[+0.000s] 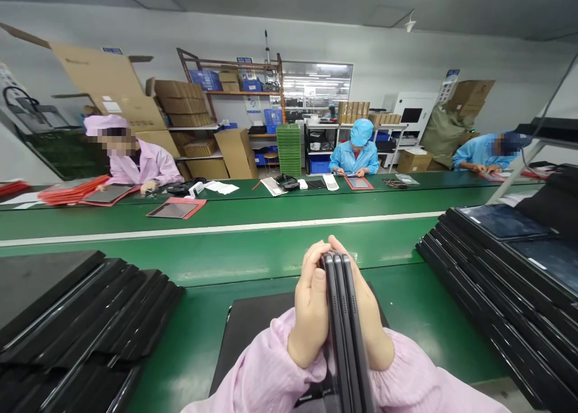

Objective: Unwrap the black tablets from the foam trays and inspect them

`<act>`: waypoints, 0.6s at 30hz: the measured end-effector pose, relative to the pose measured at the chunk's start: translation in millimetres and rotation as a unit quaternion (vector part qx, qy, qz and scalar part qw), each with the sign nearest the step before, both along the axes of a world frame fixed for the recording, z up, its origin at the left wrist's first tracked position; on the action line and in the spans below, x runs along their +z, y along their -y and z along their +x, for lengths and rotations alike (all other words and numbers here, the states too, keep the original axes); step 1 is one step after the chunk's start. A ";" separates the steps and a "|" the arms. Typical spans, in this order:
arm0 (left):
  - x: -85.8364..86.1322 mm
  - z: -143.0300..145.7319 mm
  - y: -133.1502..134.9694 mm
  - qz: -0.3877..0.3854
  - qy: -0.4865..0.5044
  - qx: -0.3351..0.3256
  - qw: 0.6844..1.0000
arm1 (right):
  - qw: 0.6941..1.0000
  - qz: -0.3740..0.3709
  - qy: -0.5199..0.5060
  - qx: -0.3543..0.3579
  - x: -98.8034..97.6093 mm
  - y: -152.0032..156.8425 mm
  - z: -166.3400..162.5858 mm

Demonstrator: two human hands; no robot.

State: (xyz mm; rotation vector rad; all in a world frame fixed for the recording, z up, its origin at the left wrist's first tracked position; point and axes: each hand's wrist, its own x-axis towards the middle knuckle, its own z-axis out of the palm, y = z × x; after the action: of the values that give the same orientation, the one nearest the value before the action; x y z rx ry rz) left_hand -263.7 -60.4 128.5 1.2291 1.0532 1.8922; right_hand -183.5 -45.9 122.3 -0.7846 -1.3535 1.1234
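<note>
A: Far left, go!

B: A red pile [74, 190] across the counter [203, 316], well ahead and left of the left grip [311, 304]. Nearer us, also left of it, black left trays [85, 316], stacked and overlapping!

A: Beyond those?

B: A worker in pink [142, 160], seated far ahead-left of the left grip, and just right of that worker, a dark panel [176, 208] on a red sheet.

A: Coming inward now!

B: A single tray [257, 322] lies flat below both grips; green crates [289, 151] tower far ahead. And here's the left grip, palm and thumb flat against the tablets [345, 329]!

A: Where are they exactly?

B: Squeezed between the two palms! Three of them, face to face, narrow edges up. Whether their lower ends touch anything, I can't tell. The right grip [368, 310] presses flat on their right side.

A: And onward?

B: A worker in blue [354, 154] sits straight ahead of the grips. Ahead-right, another in blue [485, 151]. Near, right of the right grip: stacked right trays [469, 280], dark screens [506, 220] on top!
</note>
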 end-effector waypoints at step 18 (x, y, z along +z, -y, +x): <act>-7.3 -4.4 27.3 0.023 -0.063 0.042 0.997 | 0.996 -0.032 -0.055 0.065 -13.3 19.5 -3.5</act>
State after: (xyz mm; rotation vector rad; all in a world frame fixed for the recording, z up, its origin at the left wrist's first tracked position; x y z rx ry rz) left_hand -268.1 -87.7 121.1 1.3661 1.1485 1.9327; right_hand -187.0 -65.4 109.0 -0.6773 -1.2971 1.2988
